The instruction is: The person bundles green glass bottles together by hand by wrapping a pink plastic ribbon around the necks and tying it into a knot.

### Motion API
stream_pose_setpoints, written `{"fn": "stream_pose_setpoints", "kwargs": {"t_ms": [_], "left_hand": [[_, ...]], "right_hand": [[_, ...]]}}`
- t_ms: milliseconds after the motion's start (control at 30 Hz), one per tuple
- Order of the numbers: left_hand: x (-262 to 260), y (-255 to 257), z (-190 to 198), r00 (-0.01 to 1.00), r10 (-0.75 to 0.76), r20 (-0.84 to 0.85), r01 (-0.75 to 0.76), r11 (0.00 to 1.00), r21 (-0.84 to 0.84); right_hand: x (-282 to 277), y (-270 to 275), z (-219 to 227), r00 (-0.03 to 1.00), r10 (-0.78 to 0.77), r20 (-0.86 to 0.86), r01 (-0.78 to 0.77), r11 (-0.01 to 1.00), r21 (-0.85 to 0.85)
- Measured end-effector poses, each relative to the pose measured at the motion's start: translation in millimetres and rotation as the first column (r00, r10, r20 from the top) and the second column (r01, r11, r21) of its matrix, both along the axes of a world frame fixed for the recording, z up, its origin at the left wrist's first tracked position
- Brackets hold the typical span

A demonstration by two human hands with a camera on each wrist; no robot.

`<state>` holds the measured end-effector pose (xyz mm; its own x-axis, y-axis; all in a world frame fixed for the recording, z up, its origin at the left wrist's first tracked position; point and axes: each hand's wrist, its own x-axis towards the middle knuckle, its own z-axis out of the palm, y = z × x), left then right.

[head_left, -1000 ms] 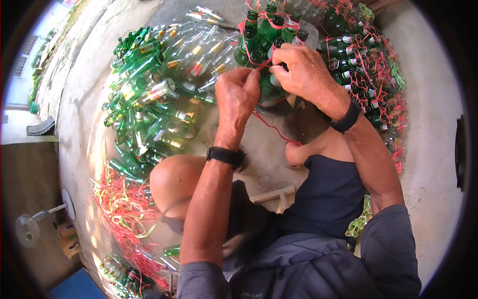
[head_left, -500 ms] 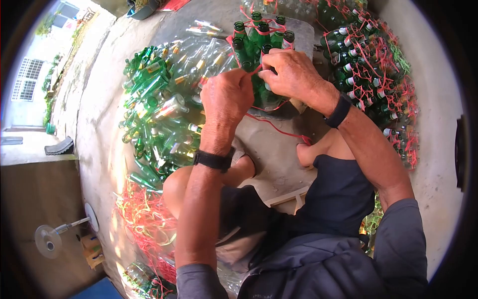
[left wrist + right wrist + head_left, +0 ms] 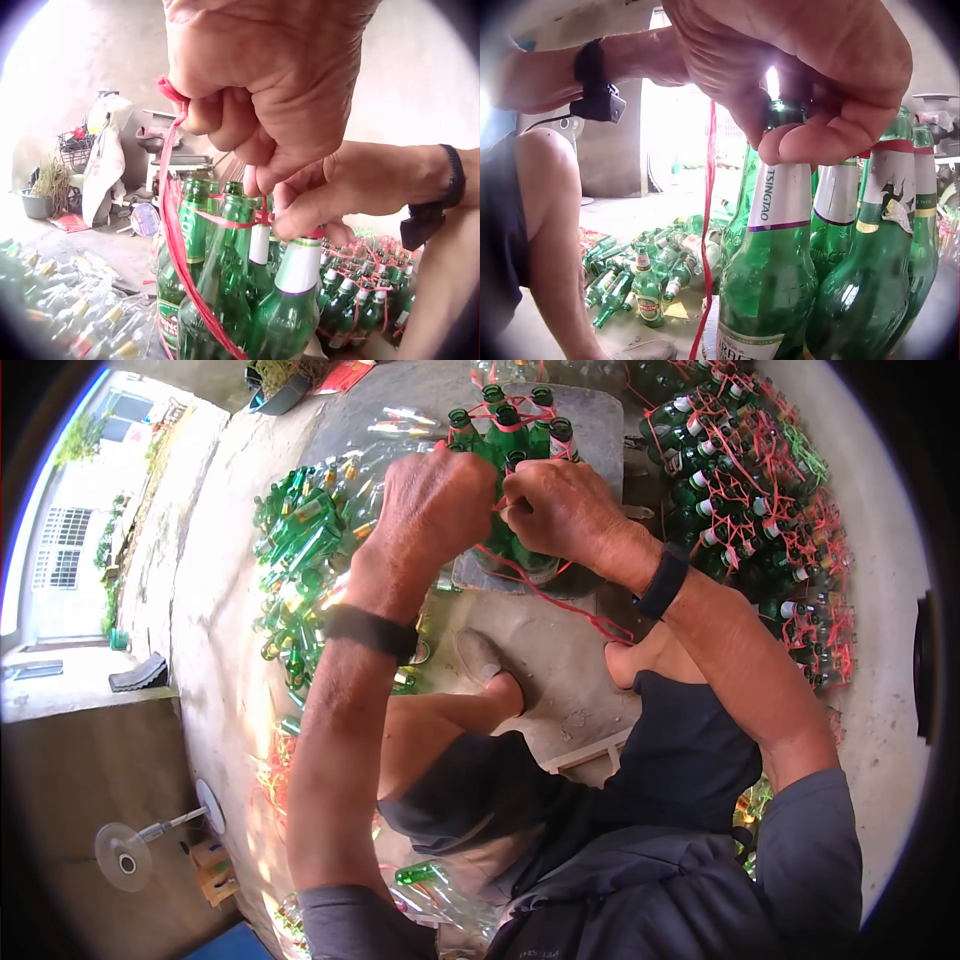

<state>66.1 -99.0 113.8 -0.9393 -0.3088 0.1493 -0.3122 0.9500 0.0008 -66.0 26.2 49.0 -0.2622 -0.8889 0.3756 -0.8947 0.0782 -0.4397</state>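
Several green glass bottles [image 3: 217, 285] stand upright in a tight cluster, with red plastic strap [image 3: 176, 217] looped round their necks. My left hand [image 3: 435, 505] grips the strap in curled fingers above the cluster, and a loose tail of it hangs down past the bottles. Right beside it, my right hand [image 3: 565, 505] has its thumb and fingers bent at the neck of a front bottle [image 3: 769, 255] with a white neck label. They pinch the strap there, partly hidden behind the fingers. Another length of strap [image 3: 575, 610] trails toward the person's foot.
The cluster stands on a grey slab [image 3: 605, 425]. Loose green bottles [image 3: 300, 540] lie piled on the left, near clear bottles [image 3: 82, 307]. Bundled bottles [image 3: 700, 480] tied with red strap stand on the right. A fan [image 3: 125, 855] is at lower left.
My left hand has moved up and turned so its back shows over the bottle necks, drawing the strap along. My right hand has shifted slightly left and stays at the necks.
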Motion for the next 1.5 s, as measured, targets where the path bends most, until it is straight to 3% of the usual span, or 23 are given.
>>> {"fn": "stream_pose_setpoints", "kwargs": {"t_ms": [100,200,300,367,600,900,1100,1233,1300,1500], "left_hand": [[-10,-11,4,0.996,-0.053,0.072,0.056,0.998,-0.038],[-18,-25,4,0.994,-0.11,0.015,0.108,0.99,0.092],[-27,-39,5,0.994,-0.072,0.086,0.05,0.97,0.236],[-31,-61,-7,0.985,-0.141,0.105,0.093,0.924,0.371],[-26,-61,-10,0.982,-0.103,0.156,0.041,0.933,0.357],[2,-57,-40,0.995,0.073,-0.068,-0.03,0.871,0.491],[10,-48,-55,0.952,0.223,-0.208,-0.063,0.81,0.583],[14,-39,-63,0.907,0.343,-0.244,-0.151,0.807,0.571],[14,-34,-67,0.861,0.435,-0.265,-0.197,0.764,0.614],[22,-25,-69,0.855,0.489,-0.172,-0.222,0.646,0.731]], "right_hand": [[1,1,1,0.999,0.007,0.035,-0.007,1.0,0.011],[2,1,4,0.999,-0.001,0.051,-0.002,0.999,0.053],[0,0,0,0.999,0.001,0.043,-0.003,0.999,0.049],[-1,-1,1,0.999,0.016,0.048,-0.019,0.999,0.044],[-4,0,1,0.996,0.048,0.072,-0.05,0.998,0.026],[-7,6,1,0.993,0.091,0.078,-0.09,0.996,-0.012],[-9,8,-2,0.991,0.13,0.028,-0.129,0.991,-0.043],[-14,11,-3,0.987,0.161,0.016,-0.16,0.986,-0.045],[-19,15,-4,0.967,0.251,0.044,-0.246,0.963,-0.109],[-27,31,2,0.974,0.228,0.001,-0.227,0.968,-0.11]]}}
